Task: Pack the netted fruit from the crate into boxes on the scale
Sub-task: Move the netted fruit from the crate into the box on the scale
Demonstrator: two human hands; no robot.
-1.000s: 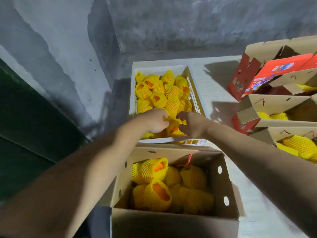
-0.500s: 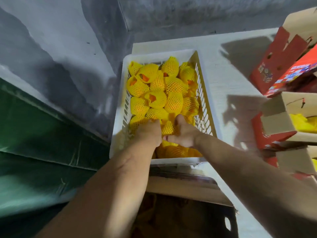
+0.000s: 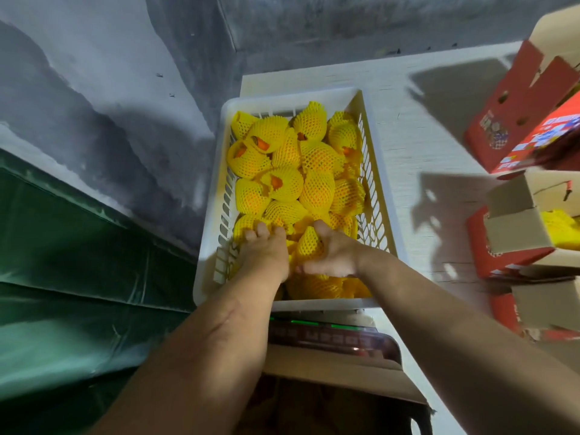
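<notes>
1. View has tipped forward over the last second: the crate (image 3: 370, 196) now fills the centre, and the box on the scale (image 3: 342, 372) has slid to the bottom edge, dark, contents no longer readable. A second ago it was in clear view, partly filled with netted fruit.
2. Both hands have pushed deeper into the near end of the crate; earlier they were at its near rim.
3. Left hand (image 3: 266, 249): palm down on the fruit at the near left, fingers spread and lying on the netting. Whether they curl round a piece I cannot tell; looks like pressing or sorting, not lifting.
4. Right hand (image 3: 332, 255): fingers and thumb wrapped round one netted fruit (image 3: 309, 243), thumb on its far side. Piece is grasped but not lifted; it sits among the others.
5. Rest of the netted fruit pile (image 3: 301, 171) lies across the crate, heaped toward the far end, several nets showing orange skin at the open tip.
6. Scale (image 3: 326, 335) shows as a red display strip just near of the crate, under the box's far flap.
7. Right side of the counter (image 3: 417, 127): red and brown cartons (image 3: 518, 233), one with yellow netted pieces inside.
8. Judgement: this is another pick, mid-task. Plenty of fruit left in the crate. Next likely move is carrying the grasped piece back near to the box.
</notes>
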